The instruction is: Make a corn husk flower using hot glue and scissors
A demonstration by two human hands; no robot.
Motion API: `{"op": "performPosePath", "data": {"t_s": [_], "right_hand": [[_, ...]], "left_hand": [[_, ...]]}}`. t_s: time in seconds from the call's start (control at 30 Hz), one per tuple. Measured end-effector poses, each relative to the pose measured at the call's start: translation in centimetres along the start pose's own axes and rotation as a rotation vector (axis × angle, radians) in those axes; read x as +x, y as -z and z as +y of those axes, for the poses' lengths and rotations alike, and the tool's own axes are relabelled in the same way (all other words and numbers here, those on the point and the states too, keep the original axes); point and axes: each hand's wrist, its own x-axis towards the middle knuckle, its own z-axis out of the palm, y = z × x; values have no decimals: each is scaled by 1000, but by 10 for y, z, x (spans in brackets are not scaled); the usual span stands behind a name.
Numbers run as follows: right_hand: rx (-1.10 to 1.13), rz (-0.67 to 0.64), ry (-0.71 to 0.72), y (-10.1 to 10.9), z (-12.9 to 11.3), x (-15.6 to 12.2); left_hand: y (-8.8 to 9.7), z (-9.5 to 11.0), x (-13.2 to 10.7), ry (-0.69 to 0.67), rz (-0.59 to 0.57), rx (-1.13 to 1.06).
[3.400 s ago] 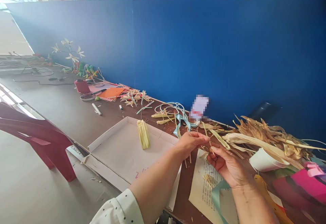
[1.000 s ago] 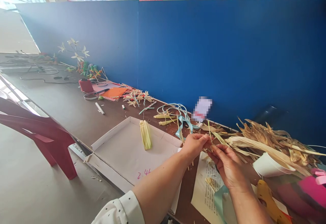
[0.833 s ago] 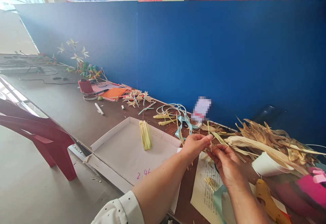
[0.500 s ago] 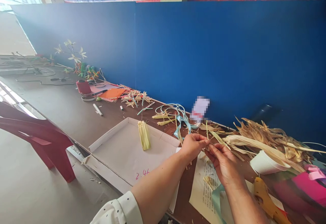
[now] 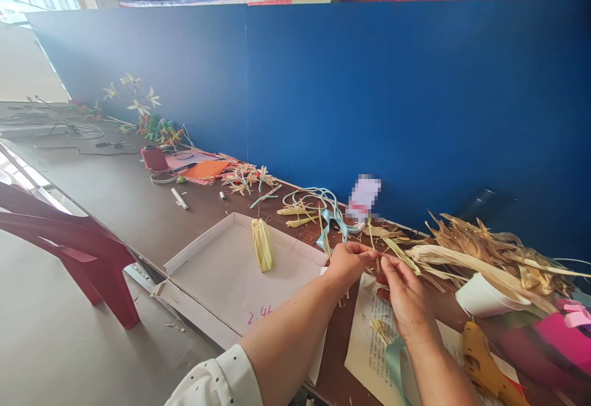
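Note:
My left hand is closed, thumb and forefinger pinching a thin pale-green strip of corn husk that stands up from the fingertips. Close beside it, my right hand is closed too, its thumb against its forefinger; whatever lies between them is too small to make out. Below the hands rests a printed sheet with a short bundle of cut straw and a light teal ribbon on it. A folded yellow-green husk piece lies in the shallow white box lid to the left.
Dried corn husks pile up at the right, by a tipped white cup. Nearer me lies a yellow glue gun. Pale blue cord and scraps line the blue partition. A red chair stands left.
My right hand's fingertips have shifted slightly apart from my left hand's, and its other fingers have moved. The upright husk strip has tipped a little to the left.

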Motion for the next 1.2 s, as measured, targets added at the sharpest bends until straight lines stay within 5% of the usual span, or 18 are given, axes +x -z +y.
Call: {"op": "performPosePath", "data": {"t_s": [0.6, 0.9, 1.2], "right_hand": [[-134, -78, 80, 6, 6, 3], [245, -158, -57, 0, -2, 1], [196, -206, -131, 5, 1, 3]], "left_hand": [[0, 9, -3, -19, 81, 127], [1, 5, -1, -42, 73, 175], [2, 5, -1, -74, 64, 154]]}}
